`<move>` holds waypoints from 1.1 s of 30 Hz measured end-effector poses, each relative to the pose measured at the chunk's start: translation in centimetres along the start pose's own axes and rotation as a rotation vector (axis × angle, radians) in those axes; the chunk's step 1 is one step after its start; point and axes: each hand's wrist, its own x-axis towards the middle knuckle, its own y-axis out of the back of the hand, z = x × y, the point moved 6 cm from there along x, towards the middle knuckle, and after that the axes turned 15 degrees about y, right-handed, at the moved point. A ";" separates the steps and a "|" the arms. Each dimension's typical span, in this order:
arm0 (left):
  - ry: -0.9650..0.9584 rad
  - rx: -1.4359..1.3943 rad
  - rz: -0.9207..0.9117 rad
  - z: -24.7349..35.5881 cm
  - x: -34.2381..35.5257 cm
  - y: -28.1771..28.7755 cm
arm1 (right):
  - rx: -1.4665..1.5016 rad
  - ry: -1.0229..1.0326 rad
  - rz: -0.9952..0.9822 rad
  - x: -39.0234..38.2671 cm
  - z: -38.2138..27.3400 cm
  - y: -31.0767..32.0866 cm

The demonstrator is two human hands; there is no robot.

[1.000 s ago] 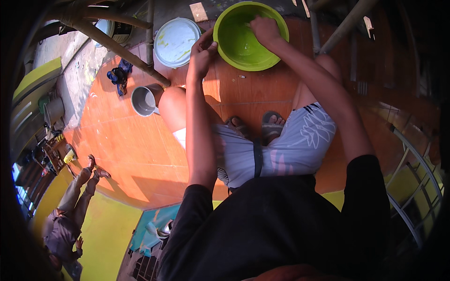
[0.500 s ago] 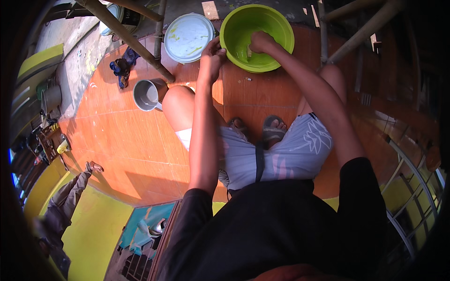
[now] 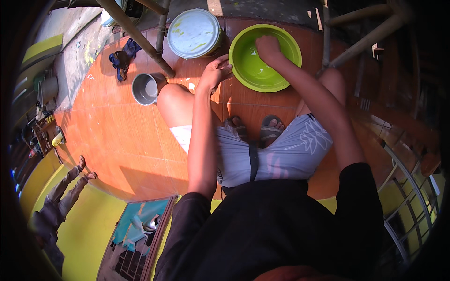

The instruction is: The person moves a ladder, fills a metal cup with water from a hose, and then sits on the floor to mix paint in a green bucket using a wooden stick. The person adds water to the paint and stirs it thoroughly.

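A lime-green plastic basin (image 3: 240, 78) stands in front of my knees, with a shiny wet-looking bottom. My left hand (image 3: 215, 74) is at its left rim, fingers curled against the edge with the thumb side toward me. Inside the basin, near its far wall, my right hand (image 3: 269, 48) is closed in a fist. Its fingertips are turned away, so what it holds, if anything, is hidden. Left of the basin stands a bucket with a white lid (image 3: 194, 33) smeared yellow-green. A grey mug-like dipper (image 3: 145, 89) sits beside my left knee.
Bamboo poles (image 3: 129, 33) slant down at the left and more poles (image 3: 370, 37) at the right. A dark crumpled cloth (image 3: 121, 60) lies on the orange tiled floor (image 3: 126, 122). Another person (image 3: 58, 199) stands at the lower left. A metal rack (image 3: 410, 187) is at the right.
The basin has come nearer to me, with my left hand still at its rim. My right hand has shifted within it toward the far side. The other person's feet have moved.
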 end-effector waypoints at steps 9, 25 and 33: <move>-0.379 -0.992 -0.465 2.9 -4.9 0.5 | 0.193 -0.082 -0.110 -3.0 -2.3 -1.5; -0.356 -1.229 -0.565 2.1 -6.4 -2.2 | 0.185 -0.122 0.022 -4.5 0.0 -1.3; -0.280 -0.958 -0.446 2.1 -8.7 -2.3 | 0.090 -0.124 0.054 -4.7 0.1 -1.4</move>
